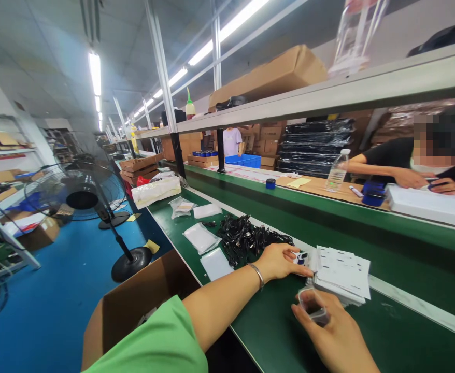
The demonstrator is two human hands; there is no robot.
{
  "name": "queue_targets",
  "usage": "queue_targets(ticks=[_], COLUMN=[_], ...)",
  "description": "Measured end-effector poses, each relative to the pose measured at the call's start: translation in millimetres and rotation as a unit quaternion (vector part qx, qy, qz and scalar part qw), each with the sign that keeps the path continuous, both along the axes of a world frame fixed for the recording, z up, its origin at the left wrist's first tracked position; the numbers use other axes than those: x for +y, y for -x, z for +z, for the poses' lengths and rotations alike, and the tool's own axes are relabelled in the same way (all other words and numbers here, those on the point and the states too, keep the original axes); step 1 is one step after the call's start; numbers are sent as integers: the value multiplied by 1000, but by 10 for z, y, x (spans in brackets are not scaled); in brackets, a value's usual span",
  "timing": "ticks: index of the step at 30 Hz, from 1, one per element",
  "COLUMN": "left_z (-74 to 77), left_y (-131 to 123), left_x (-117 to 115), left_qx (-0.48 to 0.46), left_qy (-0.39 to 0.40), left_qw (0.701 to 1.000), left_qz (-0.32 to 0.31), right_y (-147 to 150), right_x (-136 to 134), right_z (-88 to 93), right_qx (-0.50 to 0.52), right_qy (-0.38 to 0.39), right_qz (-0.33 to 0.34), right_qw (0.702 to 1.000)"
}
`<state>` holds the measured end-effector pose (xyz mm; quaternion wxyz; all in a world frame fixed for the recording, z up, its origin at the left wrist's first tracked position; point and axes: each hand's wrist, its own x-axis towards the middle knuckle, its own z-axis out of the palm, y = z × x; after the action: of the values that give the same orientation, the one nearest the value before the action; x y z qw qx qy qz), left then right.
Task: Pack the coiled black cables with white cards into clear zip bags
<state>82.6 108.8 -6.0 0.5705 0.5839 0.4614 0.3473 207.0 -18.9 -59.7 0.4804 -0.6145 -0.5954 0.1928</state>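
L hand reaches across the green bench, thumb and fingers round a small white printed pc; can't tell if it's pinched or just touched. R hand, nearer and to the right, pinches a clear plastic pc btwn thumb and fingers, apart from the printed one. Progress, prob. mid-run: this unit looks unfinished, its two pcs not yet together, and plenty of stock is left, incl. a thick, uneven white card stack just right of the L hand, beyond the R. No finished unit I can pick out for sure. Black cable pile, tangled, lies on the far left side of the L hand; left of that, flat pkts in clear wrap, contents n/a from here. Main obstructions: L forearm cuts over the bench edge and partly hides the cardboard box at near left, so most of its contents can't be seen; card stack crowds the space by both hands. Also about: floor fan far left, shelf overhead, water bottle far right, w/ a co-worker beyond, hands over a white box.
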Motion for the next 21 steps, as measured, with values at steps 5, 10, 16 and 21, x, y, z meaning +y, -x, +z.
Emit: queue_targets(ticks=[5,10,16,21], left_z=[95,284,425,322], left_y=[-5,111,376,544], left_x=[-21,-122,-596,-841], left_qx=[-39,-50,-89,-67], left_qy=[50,47,73,59], left_qw=[998,994,992,996], left_qz=[9,79,45,29], right_y=[1,62,204,188], right_x=[-8,-85,-198,-204], right_z=[44,210,299,272], right_qx=[19,144,317,210], right_qy=[21,41,50,34], right_qz=[-2,-23,27,34], right_qw=[1000,988,947,977])
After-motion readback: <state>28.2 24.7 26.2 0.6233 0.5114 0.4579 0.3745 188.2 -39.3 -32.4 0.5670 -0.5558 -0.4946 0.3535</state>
